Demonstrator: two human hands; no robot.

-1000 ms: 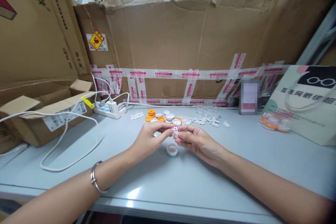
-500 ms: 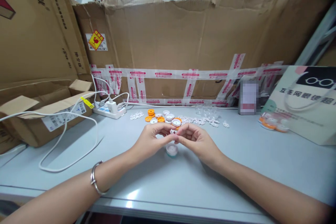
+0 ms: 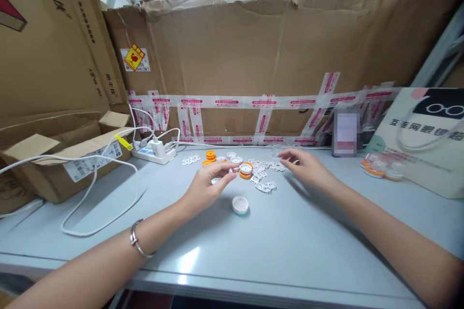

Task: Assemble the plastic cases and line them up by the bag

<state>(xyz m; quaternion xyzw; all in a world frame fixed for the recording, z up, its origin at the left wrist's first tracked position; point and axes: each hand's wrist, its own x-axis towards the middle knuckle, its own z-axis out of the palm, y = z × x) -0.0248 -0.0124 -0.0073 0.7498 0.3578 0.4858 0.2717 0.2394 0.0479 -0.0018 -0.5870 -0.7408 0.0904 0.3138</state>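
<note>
My left hand point(image 3: 212, 186) pinches a small white piece point(image 3: 232, 170) between thumb and fingertips, left of a white and orange round part point(image 3: 245, 170). My right hand point(image 3: 304, 166) reaches over the back of the table beside the clear plastic pieces point(image 3: 277, 148); its fingers are bent, and whether they grip anything is too small to tell. Between the hands lie flat white cut-out pieces point(image 3: 266, 187). A round white cap with a teal base point(image 3: 240, 205) stands on the table in front of the hands. Orange rings point(image 3: 210, 155) are stacked behind my left hand.
An open cardboard box point(image 3: 65, 154), a white power strip point(image 3: 154, 151) and a looped white cable point(image 3: 136, 174) are on the left. At the right are a phone point(image 3: 346, 133), an orange and clear part point(image 3: 382, 168) and a paper bag point(image 3: 416, 140). Large cardboard point(image 3: 253, 53) stands behind.
My hands have separated. The right has moved right and back to the clear pieces, while the left stays near the round parts with the small white piece. The view has shifted slightly.
</note>
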